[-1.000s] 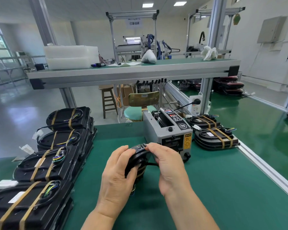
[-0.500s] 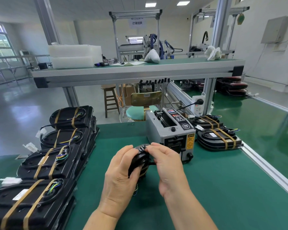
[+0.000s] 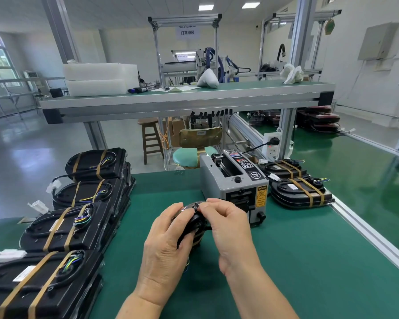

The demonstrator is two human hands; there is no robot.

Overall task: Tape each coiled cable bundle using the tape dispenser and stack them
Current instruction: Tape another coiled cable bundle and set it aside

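A black coiled cable bundle [image 3: 195, 223] stands on edge on the green table, held between both hands just in front of the tape dispenser. My left hand [image 3: 165, 247] grips its left side with fingers curled over the top. My right hand [image 3: 232, 229] grips the right side, its fingertips pinching at the top of the coil. The grey tape dispenser [image 3: 234, 183] sits right behind the hands. Most of the bundle is hidden by my fingers.
Several black taped units with tan bands [image 3: 65, 226] are stacked in a row along the left. Two more taped units [image 3: 300, 191] lie right of the dispenser. An aluminium rail [image 3: 373, 238] edges the table at right. A raised shelf [image 3: 182, 100] spans the back.
Both hands stay on the bundle. The fingertips have closed in at the top of the coil, and the view has shifted slightly.
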